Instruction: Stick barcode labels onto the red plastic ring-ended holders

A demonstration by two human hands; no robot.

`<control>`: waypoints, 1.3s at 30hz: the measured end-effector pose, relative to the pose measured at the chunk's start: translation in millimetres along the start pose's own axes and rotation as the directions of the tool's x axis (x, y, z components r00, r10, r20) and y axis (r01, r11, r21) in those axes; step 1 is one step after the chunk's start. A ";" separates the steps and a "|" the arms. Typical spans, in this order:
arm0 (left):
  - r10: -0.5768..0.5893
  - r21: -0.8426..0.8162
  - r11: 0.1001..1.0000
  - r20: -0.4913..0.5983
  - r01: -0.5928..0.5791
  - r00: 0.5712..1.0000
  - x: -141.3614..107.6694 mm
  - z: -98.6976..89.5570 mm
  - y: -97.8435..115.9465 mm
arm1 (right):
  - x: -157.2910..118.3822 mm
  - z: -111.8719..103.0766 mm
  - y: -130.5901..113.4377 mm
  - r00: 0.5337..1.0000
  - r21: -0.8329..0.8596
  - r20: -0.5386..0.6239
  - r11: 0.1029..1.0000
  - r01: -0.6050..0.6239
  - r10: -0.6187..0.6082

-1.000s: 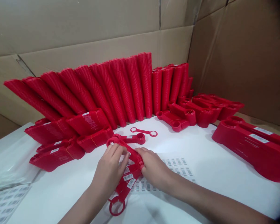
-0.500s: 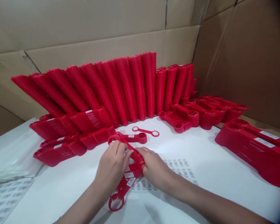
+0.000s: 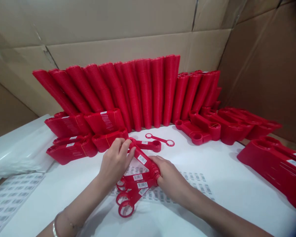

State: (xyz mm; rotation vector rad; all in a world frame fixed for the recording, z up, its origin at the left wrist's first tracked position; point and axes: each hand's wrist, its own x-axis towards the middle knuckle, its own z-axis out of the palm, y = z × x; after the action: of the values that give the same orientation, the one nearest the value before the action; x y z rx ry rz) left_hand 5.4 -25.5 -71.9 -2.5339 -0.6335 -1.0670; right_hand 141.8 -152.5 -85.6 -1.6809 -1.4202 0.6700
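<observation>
1. Towering over everything at the far side, the cardboard walls (image 3: 128, 23) close in the scene.
2. Below them spreads the white table (image 3: 177, 217), its surface bright at the near side.
3. And what a line-up! Tall red stacks (image 3: 144, 95) stand along the far side, the leftmost ones leaning left.
4. Out right, a big red bundle (image 3: 268, 168) lies near the edge, with smaller right-hand bundles (image 3: 233, 126) farther back.
5. Over to the left, four red bundles (image 3: 71, 149) sit close together, some showing white labels.
6. Left of those, a clear plastic bag (image 3: 17, 154); nearer, a barcode sheet (image 3: 12, 200).
7. Centre stage, the fanned red pieces (image 3: 151, 174), ring ends spread leftward, above a second barcode sheet (image 3: 198, 182).
8. The right hand (image 3: 169, 172) has them gripped at their gathered right end, thumb on top.
9. The left hand (image 3: 114, 158) bends its fingers at the uppermost piece's far-left end, touching it; whether they pinch it, I cannot tell.
10. Just beyond, a small red bundle (image 3: 151, 145), and farther still a loose red piece (image 3: 160, 139).
11. A bracelet (image 3: 54, 227) circles the left wrist.
12. Smallest of all, a barcode label (image 3: 142, 159) sits on the uppermost piece, between the hands.
</observation>
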 end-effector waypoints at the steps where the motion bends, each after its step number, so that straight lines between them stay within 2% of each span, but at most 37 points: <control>1: -0.043 -0.087 0.995 -0.036 0.040 0.998 0.4 -0.8 -2.7 | 0.0 -0.6 -0.3 1.000 0.010 -0.003 1.000 0.013 -0.013; 2: -0.106 -0.178 0.980 -0.053 0.095 0.993 1.2 -2.3 -4.4 | 0.2 -1.3 -0.5 1.000 0.019 -0.005 0.999 0.027 -0.027; 4: -0.223 -0.350 0.915 -0.021 0.201 0.975 3.8 -6.4 -5.7 | 0.9 -3.5 -0.7 0.999 0.039 -0.018 0.998 0.051 -0.050; 6: -0.274 -0.483 0.839 0.026 0.252 0.961 6.5 -10.0 -5.4 | 2.2 -6.2 -0.5 0.998 0.059 -0.039 0.997 0.053 -0.050; 9: -0.258 -0.585 0.779 0.030 0.226 0.966 8.3 -11.7 -4.7 | 5.2 -9.9 1.4 0.994 0.070 -0.102 0.997 0.041 -0.034; 12: -0.186 -0.597 0.783 0.043 0.174 0.982 7.4 -12.9 -4.1 | 8.6 -11.9 5.6 0.983 0.054 -0.169 0.995 0.087 -0.077; 14: -0.089 -0.594 0.788 0.151 0.162 0.985 7.5 -16.9 -2.1 | 10.6 -12.6 8.6 0.975 0.049 -0.198 0.992 0.114 -0.102; 15: -0.037 -0.592 0.786 0.242 0.178 0.970 8.2 -20.2 -0.3 | 11.4 -13.0 9.6 0.972 0.050 -0.208 0.991 0.122 -0.109; 16: 0.014 -0.590 0.780 0.350 0.209 0.937 9.3 -24.0 2.0 | 12.0 -13.4 10.1 0.970 0.050 -0.215 0.990 0.131 -0.117; 17: 0.068 -0.589 0.769 0.462 0.248 0.884 10.8 -28.2 4.5 | 12.3 -13.9 10.0 0.967 0.047 -0.218 0.989 0.143 -0.129; 19: 0.166 -0.581 0.746 0.635 0.325 0.755 14.2 -36.4 9.7 | 12.0 -15.0 8.1 0.962 0.025 -0.212 0.983 0.182 -0.172; 21: 0.242 -0.572 0.717 0.741 0.399 0.627 16.9 -43.0 13.5 | 10.6 -15.7 5.0 0.955 -0.009 -0.194 0.974 0.228 -0.225; 25: 0.295 -0.492 0.676 0.863 0.548 0.411 17.9 -49.2 15.2 | 7.2 -15.0 1.2 0.948 -0.026 -0.116 0.955 0.296 -0.297; 30: 0.268 -0.361 0.680 0.933 0.638 0.241 12.8 -46.9 13.1 | 8.5 -12.6 6.9 0.947 -0.057 -0.061 0.948 0.312 -0.315; 31: 0.261 -0.350 0.689 0.937 0.635 0.233 11.6 -45.7 13.2 | 9.1 -12.1 8.6 0.947 -0.067 -0.055 0.948 0.311 -0.315; 32: 0.256 -0.353 0.706 0.935 0.614 0.244 10.7 -44.4 13.5 | 9.7 -11.7 10.0 0.949 -0.077 -0.050 0.948 0.308 -0.312; 36: 0.189 -0.357 0.766 0.920 0.535 0.343 10.6 -42.9 14.4 | 10.6 -11.6 12.3 0.959 -0.109 -0.041 0.955 0.275 -0.281; 39: 0.159 -0.342 0.729 0.927 0.592 0.339 14.9 -46.0 6.2 | 10.6 -13.2 10.2 0.959 -0.083 -0.054 0.958 0.274 -0.279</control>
State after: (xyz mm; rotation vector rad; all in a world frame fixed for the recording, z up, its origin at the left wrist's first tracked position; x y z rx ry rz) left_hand -9.4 -47.3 -30.8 -3.6940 -1.0644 0.4843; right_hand 160.4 -145.8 -86.2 -1.5053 -1.6119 0.4063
